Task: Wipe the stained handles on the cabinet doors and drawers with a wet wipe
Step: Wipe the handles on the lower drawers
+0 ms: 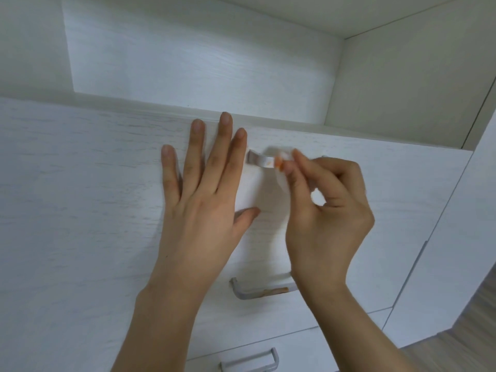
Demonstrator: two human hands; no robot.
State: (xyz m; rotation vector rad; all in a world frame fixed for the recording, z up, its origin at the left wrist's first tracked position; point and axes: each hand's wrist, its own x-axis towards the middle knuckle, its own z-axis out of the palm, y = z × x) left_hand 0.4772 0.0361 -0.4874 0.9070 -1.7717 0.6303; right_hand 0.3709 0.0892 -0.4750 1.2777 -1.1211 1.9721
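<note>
Wipe (279,157) pinched on top handle (260,160), stained handle (264,291) below; left hand (204,194) flat beside

Open white shelf recess (188,63) at 12 o'clock. Wood-look floor (456,345) at 4 to 5 o'clock. Tall white side panel (461,237) at 3 o'clock.

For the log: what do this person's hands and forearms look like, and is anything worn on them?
Both the left hand and the right hand are bare, with no gloves, rings, watch or bracelet showing. Forearms are bare to the frame edge; no sleeve in view. Fingernails look short and unpainted.
</note>
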